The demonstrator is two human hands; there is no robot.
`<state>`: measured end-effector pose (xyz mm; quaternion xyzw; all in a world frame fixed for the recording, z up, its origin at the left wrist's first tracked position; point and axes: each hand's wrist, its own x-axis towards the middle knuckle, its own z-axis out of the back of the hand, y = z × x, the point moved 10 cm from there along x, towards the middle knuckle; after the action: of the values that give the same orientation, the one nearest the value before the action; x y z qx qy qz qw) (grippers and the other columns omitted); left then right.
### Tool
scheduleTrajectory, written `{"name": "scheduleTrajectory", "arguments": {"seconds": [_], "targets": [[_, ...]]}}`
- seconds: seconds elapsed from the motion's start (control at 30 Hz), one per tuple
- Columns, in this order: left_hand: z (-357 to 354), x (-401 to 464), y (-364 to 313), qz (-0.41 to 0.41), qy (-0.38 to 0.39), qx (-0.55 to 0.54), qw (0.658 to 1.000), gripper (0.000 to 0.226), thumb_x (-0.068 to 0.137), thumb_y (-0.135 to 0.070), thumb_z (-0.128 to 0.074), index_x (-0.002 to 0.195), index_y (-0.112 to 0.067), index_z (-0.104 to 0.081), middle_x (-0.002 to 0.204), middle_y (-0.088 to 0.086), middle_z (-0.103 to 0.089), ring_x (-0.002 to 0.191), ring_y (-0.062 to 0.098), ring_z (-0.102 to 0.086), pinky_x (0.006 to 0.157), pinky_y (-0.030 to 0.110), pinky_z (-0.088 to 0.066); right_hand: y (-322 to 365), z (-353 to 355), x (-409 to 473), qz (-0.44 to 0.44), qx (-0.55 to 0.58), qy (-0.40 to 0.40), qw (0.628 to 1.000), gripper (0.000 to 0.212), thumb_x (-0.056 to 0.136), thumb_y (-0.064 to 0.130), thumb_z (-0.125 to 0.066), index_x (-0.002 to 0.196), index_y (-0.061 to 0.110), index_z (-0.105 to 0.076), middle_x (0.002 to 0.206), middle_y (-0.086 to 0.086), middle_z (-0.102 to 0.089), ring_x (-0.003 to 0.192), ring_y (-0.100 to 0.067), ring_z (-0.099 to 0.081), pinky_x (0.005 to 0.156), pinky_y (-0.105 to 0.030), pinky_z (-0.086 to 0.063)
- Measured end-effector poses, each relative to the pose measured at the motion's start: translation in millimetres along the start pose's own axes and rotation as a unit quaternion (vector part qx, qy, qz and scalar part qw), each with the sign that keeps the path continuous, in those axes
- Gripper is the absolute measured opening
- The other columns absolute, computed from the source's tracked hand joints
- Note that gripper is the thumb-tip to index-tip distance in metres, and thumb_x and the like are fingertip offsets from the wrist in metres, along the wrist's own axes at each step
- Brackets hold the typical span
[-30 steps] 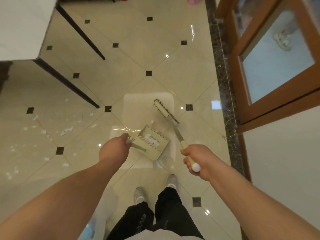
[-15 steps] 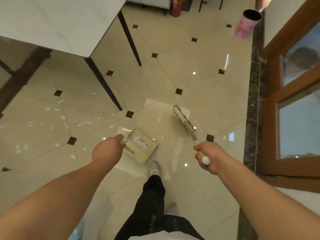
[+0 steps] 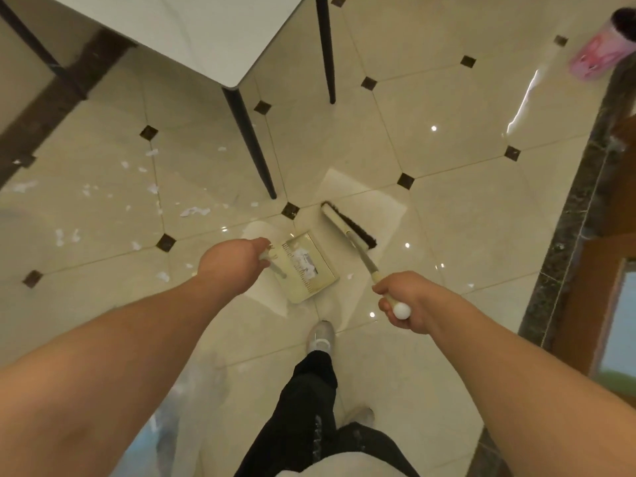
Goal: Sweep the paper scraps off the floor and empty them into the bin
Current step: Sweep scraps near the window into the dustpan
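Paper scraps [image 3: 194, 211] lie scattered over the tiles left of the dustpan [image 3: 308, 268], most of them beyond the table leg [image 3: 249, 139] and under the table [image 3: 192, 32], so the sweeping looks only partly done. The left hand [image 3: 234, 258] is curled around the dustpan's handle and carries the pan off the floor, its tray kept roughly level, seemingly so that nothing spills. Inside the pan sits a small heap of white scraps, gathered towards the middle of the tray; one loose piece lies on the floor just right of the pan. Right of the dustpan, the right hand [image 3: 404, 304] is wrapped around the end of the brush [image 3: 347, 227] handle, the white knob showing below the fingers. The brush head points away from the person, just beyond the pan's far edge, bristles turned to the right and, by the look of it, lifted clear of the tiles, as a tool merely carried. Far to the upper right of the dustpan, well apart from it, stands a pink bin [image 3: 602, 46], dark inside; its contents cannot be made out. The pan's load would have to travel there, while the scraps to the left remain to be swept
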<state>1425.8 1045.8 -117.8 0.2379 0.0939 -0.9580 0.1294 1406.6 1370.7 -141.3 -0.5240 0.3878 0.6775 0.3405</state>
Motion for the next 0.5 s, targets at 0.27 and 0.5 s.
{"name": "scheduleTrajectory", "arguments": {"seconds": [0.27,0.5], "targets": [[9,22,-7,-0.007,0.04,0.003,0.999,0.023,0.098,-0.043,-0.055,0.115,-0.027,-0.059,0.095,-0.001,-0.065,0.084,0.022,-0.061,0.067,0.034,-0.051,-12,50,-61,-0.029,0.09,0.037,0.995,0.02,0.092,0.018,-0.065,0.11,0.011,-0.059,0.058,-0.005,-0.052,0.037,-0.009,-0.039,0.032,-0.016,-0.036],[0,3,-6,-0.021,0.073,0.026,0.997,0.018,0.098,-0.046,-0.054,0.102,-0.029,-0.059,0.085,-0.006,-0.061,0.081,0.018,-0.06,0.066,0.032,-0.05,-33,29,-47,0.0,0.111,-0.036,0.993,0.007,0.096,0.017,-0.058,0.102,0.014,-0.056,0.065,-0.007,-0.056,0.042,-0.01,-0.047,0.041,-0.018,-0.042]]}}
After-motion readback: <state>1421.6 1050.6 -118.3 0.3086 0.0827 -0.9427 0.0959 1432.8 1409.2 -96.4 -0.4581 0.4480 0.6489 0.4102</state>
